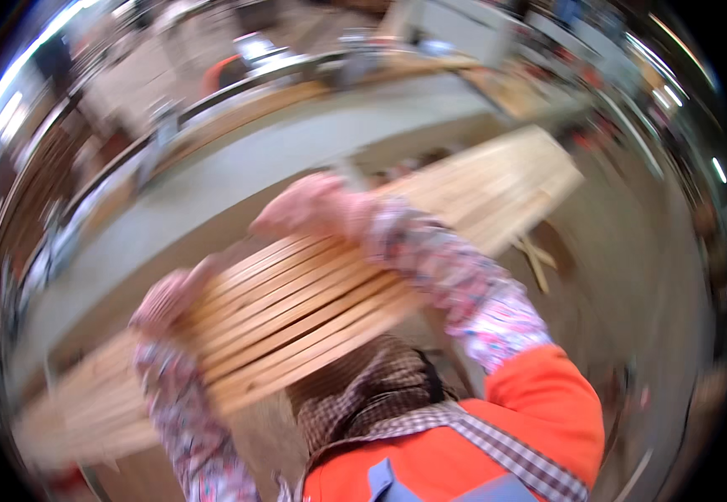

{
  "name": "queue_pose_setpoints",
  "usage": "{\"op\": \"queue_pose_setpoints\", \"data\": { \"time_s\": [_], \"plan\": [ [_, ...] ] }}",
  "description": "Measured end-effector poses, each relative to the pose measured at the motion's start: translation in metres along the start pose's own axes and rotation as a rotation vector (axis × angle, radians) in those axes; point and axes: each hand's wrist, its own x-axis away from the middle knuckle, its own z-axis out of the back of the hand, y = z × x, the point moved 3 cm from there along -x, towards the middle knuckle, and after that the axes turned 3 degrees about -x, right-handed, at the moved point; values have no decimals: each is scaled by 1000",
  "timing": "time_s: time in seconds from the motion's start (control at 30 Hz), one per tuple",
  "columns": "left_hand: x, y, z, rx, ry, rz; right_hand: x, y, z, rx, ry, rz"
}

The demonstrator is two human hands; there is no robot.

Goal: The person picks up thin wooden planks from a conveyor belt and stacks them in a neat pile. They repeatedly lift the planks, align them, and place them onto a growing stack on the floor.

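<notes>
I hold a bundle of several long, thin wooden slats (313,293) in front of my chest; it runs from the lower left to the upper right. My left hand (167,299) grips the bundle's near left side from below. My right hand (309,205) lies over the top edge of the bundle at the middle. Both forearms wear flowered sleeves. The picture is blurred by motion.
A long grey workbench (238,167) with a raised wooden back rail curves across behind the slats. A few loose wood sticks (535,259) lie on the floor at the right. Machines and clutter stand blurred at the far back.
</notes>
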Motion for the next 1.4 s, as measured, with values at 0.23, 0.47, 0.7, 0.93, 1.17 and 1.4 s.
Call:
{"op": "queue_pose_setpoints", "data": {
  "time_s": [0.23,0.47,0.7,0.93,1.17,1.4],
  "plan": [
    [13,-15,4,170,-106,210,-10,2,-10,-10,-182,123],
    [21,-13,2,201,9,229,-15,0,-14,-51,-150,111],
    [7,24,43,293,13,277,-17,-5,-1,-8,-44,13],
    [6,24,45,448,41,581,-34,3,2,46,-69,42],
    [6,-4,30,663,91,799,-36,6,0,4,-24,-25],
    [13,-39,21,236,128,829,-38,6,-2,7,-10,-69]
  ]
}}
